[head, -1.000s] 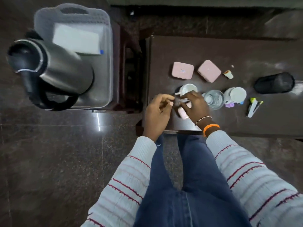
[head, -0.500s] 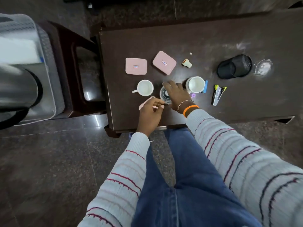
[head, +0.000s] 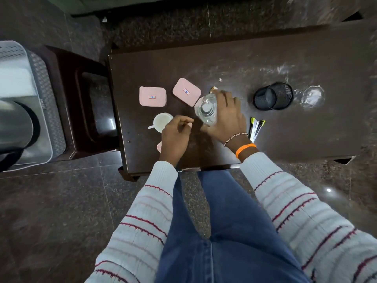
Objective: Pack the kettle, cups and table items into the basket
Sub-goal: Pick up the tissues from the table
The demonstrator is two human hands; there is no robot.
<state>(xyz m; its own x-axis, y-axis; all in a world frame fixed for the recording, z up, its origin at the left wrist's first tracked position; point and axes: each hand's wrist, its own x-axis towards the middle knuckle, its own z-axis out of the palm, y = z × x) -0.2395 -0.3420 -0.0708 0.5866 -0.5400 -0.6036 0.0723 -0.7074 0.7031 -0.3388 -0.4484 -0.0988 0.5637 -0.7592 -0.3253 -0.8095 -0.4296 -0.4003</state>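
Glass bottle (head: 207,108) now lifted in right hand (head: 226,117), previously on table (head: 285,139).

Nothing can be read. Two pink boxes (head: 152,97) (head: 186,92) near the table's (head: 285,58) left edge each carry a small label, its print too small to make out.

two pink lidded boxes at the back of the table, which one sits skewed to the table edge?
The right pink box, next to the clear bottle held by the right hand. It sits rotated; the left pink box lies nearly square.
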